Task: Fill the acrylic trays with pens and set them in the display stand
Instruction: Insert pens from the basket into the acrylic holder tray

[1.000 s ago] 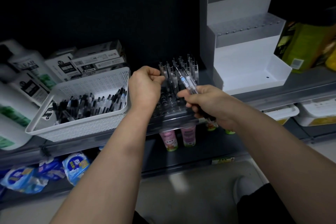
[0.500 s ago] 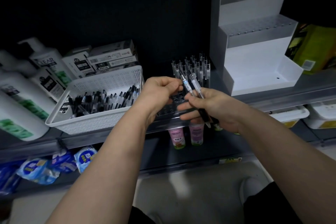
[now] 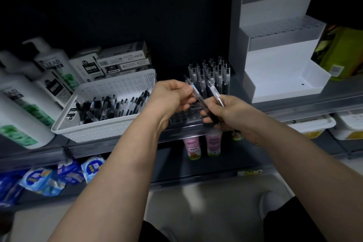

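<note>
Two pens (image 3: 215, 92) cross above the tray (image 3: 186, 118), its back rows filled and its front holes bare, so filling is the step in hand. The left hand (image 3: 172, 98), curled, pinches one pen (image 3: 197, 95) near its top. The right hand (image 3: 231, 114) grips the pens' lower ends. Next, that pen needs standing upright in a free hole. The stand (image 3: 275, 65) sits at two o'clock from the tray, the basket (image 3: 110, 124) at nine.

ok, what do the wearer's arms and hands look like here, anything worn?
Left hand and right hand are bare: no gloves, rings, watch or bands visible. Left forearm and right forearm are also uncovered, with no sleeves in view. The light is dim.
</note>
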